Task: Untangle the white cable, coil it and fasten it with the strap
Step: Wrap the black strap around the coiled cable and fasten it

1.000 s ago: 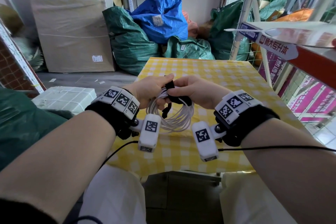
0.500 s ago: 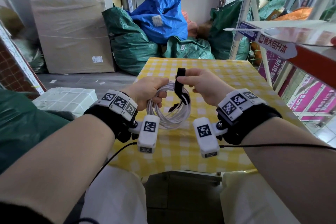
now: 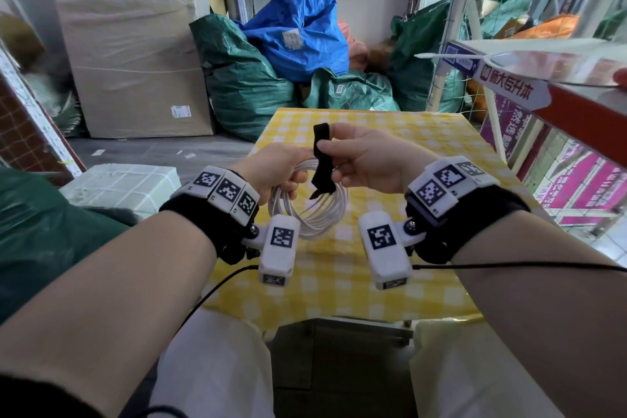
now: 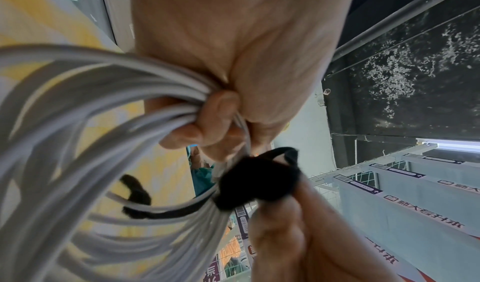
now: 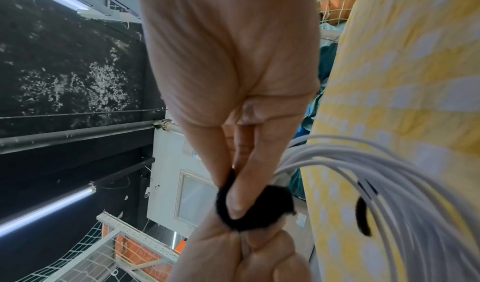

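The white cable (image 3: 315, 214) is wound into a round coil that hangs in the air above the yellow checked table (image 3: 390, 132). My left hand (image 3: 281, 170) grips the coil's top left with curled fingers; the bundle (image 4: 103, 106) runs through that fist. A black strap (image 3: 320, 159) is looped round the coil at its top, one end pointing up. My right hand (image 3: 363, 156) pinches the strap between thumb and fingers. The pinched strap (image 5: 249, 208) fills the right wrist view, and the strap (image 4: 257, 182) shows beside my left fist. Its loose tail (image 4: 145, 210) dangles inside the coil.
Green and blue sacks (image 3: 295, 37) and a large cardboard box (image 3: 135, 61) stand behind the table. A red shelf with wire mesh (image 3: 559, 85) runs along the right. A white bundle (image 3: 122, 187) lies on the floor at the left.
My right hand has pulled the strap's end upward and away from the coil, drawing it straight. Both hands have risen a little and moved farther over the table.
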Action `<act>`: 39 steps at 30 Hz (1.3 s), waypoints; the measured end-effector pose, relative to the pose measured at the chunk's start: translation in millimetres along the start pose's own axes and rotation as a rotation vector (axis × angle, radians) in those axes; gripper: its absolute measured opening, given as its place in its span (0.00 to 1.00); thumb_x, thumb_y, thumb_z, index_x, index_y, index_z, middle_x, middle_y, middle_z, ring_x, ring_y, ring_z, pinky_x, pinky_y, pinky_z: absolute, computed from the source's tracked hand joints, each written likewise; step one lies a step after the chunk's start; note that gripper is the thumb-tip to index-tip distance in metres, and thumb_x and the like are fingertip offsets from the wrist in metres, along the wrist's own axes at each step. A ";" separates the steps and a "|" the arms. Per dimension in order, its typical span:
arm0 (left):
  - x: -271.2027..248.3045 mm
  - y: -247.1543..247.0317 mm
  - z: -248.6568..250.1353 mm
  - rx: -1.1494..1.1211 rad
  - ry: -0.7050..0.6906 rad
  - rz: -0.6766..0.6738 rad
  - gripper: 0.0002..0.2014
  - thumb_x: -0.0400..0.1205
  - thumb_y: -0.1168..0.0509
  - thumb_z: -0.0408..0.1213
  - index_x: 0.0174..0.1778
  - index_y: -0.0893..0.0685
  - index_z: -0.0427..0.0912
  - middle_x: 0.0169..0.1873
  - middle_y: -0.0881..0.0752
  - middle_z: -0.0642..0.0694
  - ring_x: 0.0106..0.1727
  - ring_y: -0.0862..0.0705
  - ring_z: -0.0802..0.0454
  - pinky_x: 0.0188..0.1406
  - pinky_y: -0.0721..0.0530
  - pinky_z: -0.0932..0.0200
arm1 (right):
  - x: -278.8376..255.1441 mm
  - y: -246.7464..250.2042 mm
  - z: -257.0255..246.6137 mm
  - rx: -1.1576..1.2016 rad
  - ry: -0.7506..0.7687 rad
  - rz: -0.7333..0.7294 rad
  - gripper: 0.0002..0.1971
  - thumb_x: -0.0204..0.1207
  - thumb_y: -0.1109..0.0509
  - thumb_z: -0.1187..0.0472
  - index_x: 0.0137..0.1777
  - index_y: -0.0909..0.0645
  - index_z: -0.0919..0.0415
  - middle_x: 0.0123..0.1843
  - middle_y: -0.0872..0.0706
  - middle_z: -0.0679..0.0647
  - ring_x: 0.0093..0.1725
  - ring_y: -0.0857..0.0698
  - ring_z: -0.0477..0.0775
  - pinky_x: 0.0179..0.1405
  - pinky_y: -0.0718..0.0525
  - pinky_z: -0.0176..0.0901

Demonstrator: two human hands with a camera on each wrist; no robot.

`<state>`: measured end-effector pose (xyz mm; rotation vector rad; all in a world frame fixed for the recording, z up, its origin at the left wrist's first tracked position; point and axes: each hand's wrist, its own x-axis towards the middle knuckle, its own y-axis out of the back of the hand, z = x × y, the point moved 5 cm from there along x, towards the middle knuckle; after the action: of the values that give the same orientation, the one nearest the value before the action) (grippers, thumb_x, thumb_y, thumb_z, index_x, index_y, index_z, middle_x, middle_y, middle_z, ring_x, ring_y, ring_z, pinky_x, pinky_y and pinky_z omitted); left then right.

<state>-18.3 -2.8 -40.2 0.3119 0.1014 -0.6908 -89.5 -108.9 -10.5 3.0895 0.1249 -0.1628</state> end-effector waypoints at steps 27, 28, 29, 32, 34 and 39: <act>-14.1 1.9 13.0 -0.163 -0.071 -0.130 0.06 0.85 0.41 0.39 0.49 0.22 0.41 0.25 0.23 0.50 0.15 0.37 0.59 0.18 0.33 0.63 | 8.0 10.1 14.5 -0.168 0.006 0.139 0.23 0.70 0.24 0.48 0.61 0.23 0.58 0.49 0.13 0.56 0.39 0.14 0.52 0.47 0.16 0.50; -13.7 2.7 12.9 -0.158 -0.072 -0.118 0.06 0.85 0.41 0.39 0.48 0.22 0.41 0.25 0.25 0.50 0.15 0.37 0.59 0.17 0.32 0.64 | 7.1 8.4 13.9 -0.177 0.013 0.122 0.21 0.71 0.23 0.52 0.61 0.24 0.57 0.49 0.14 0.57 0.39 0.15 0.52 0.48 0.17 0.50; -12.9 2.9 12.6 -0.161 -0.073 -0.109 0.07 0.86 0.42 0.39 0.48 0.23 0.40 0.26 0.27 0.49 0.14 0.37 0.59 0.16 0.32 0.64 | 7.1 7.7 13.3 -0.182 0.023 0.119 0.18 0.72 0.24 0.58 0.60 0.24 0.57 0.48 0.15 0.57 0.39 0.16 0.53 0.48 0.17 0.50; -11.5 3.2 11.5 -0.187 -0.069 -0.090 0.08 0.87 0.44 0.38 0.47 0.23 0.40 0.25 0.26 0.49 0.14 0.37 0.60 0.15 0.32 0.66 | 7.8 7.7 11.2 -0.186 0.046 0.146 0.13 0.75 0.29 0.69 0.57 0.24 0.57 0.48 0.16 0.59 0.38 0.17 0.54 0.47 0.16 0.51; -12.0 3.6 11.5 -0.205 -0.074 -0.089 0.08 0.87 0.44 0.38 0.45 0.23 0.40 0.23 0.24 0.51 0.14 0.37 0.60 0.15 0.33 0.66 | 8.6 7.5 11.2 -0.192 0.053 0.161 0.14 0.74 0.31 0.73 0.56 0.24 0.57 0.47 0.15 0.60 0.38 0.17 0.55 0.45 0.15 0.51; -12.4 2.6 11.3 -0.253 -0.076 -0.089 0.09 0.87 0.44 0.38 0.43 0.23 0.40 0.21 0.25 0.51 0.13 0.37 0.60 0.14 0.32 0.67 | 9.8 4.5 10.9 -0.250 0.100 0.209 0.17 0.71 0.29 0.75 0.56 0.25 0.60 0.38 0.17 0.59 0.29 0.21 0.53 0.34 0.19 0.47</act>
<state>-26.3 3.1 -26.4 0.0382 0.1298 -0.7682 -80.6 -113.1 -22.3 2.8364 -0.1623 0.0142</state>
